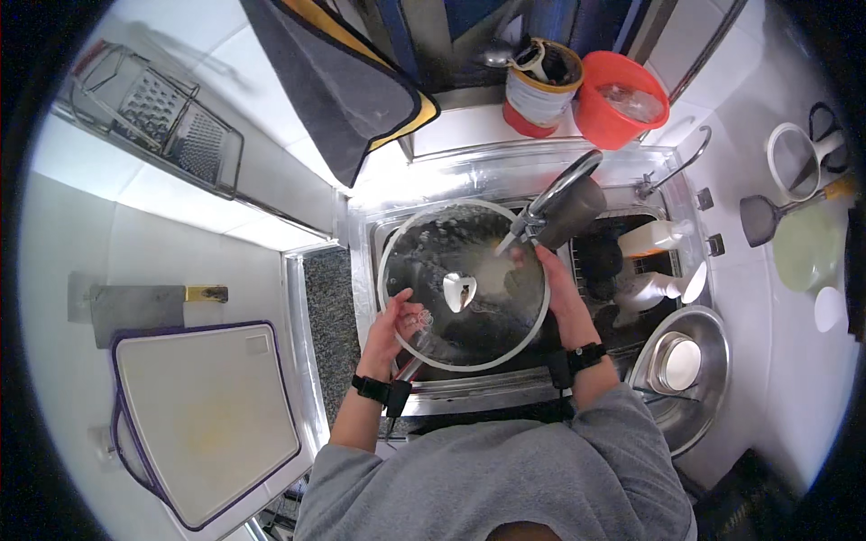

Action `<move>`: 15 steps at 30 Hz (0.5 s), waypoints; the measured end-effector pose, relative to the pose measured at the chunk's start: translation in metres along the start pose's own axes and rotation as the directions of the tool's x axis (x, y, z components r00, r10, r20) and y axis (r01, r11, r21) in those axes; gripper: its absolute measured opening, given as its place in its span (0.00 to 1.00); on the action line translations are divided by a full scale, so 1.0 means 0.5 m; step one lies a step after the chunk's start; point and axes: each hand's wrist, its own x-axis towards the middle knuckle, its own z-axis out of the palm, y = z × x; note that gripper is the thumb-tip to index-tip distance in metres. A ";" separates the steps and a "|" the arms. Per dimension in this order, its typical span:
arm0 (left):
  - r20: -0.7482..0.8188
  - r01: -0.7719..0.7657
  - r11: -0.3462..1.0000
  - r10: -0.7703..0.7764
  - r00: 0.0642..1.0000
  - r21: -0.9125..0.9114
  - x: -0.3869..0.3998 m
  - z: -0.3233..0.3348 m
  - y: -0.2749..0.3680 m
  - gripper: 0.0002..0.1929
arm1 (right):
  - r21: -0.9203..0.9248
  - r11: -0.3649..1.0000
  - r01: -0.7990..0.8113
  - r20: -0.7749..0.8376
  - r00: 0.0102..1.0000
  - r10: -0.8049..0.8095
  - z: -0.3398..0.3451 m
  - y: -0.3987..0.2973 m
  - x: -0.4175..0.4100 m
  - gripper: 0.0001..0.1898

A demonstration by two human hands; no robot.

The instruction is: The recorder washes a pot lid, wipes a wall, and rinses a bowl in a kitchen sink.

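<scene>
A round glass pot lid (440,237) with a pale rim and a shiny central knob (459,291) is held over the sink (371,260). My left hand (398,323) grips its lower left edge, fingers partly seen through the glass. On the right edge, my right hand (559,278) holds the rim, with fingertips visible behind the glass. The chrome faucet (565,177) reaches over the lid's upper right. A pale streak, apparently water, leaves its spout, and droplets dot the glass. A dark grey cylinder (575,211) is beside the faucet.
Right of the sink are two bottles (653,240) (649,292) and a steel bowl (717,379) holding smaller dishes. Behind stand a red tub (616,128) and a utensil can (541,101). A grey cloth (338,88) hangs above. At left are a cleaver (139,311), cutting board (210,419) and grater (169,128).
</scene>
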 end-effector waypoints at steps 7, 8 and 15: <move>0.013 -0.154 0.987 0.155 0.988 -0.046 0.030 0.028 -0.034 0.22 | 0.001 0.998 -0.064 -0.096 0.993 0.064 -0.007 0.012 -0.031 0.23; -0.013 -0.164 0.986 0.164 0.986 -0.038 0.033 0.034 -0.032 0.22 | 0.008 0.997 -0.071 -0.120 0.990 0.071 -0.022 0.034 -0.027 0.24; -0.089 -0.232 0.970 0.225 0.970 -0.072 0.053 0.060 -0.010 0.20 | 0.010 0.996 -0.086 -0.175 0.981 0.087 -0.025 0.104 -0.033 0.20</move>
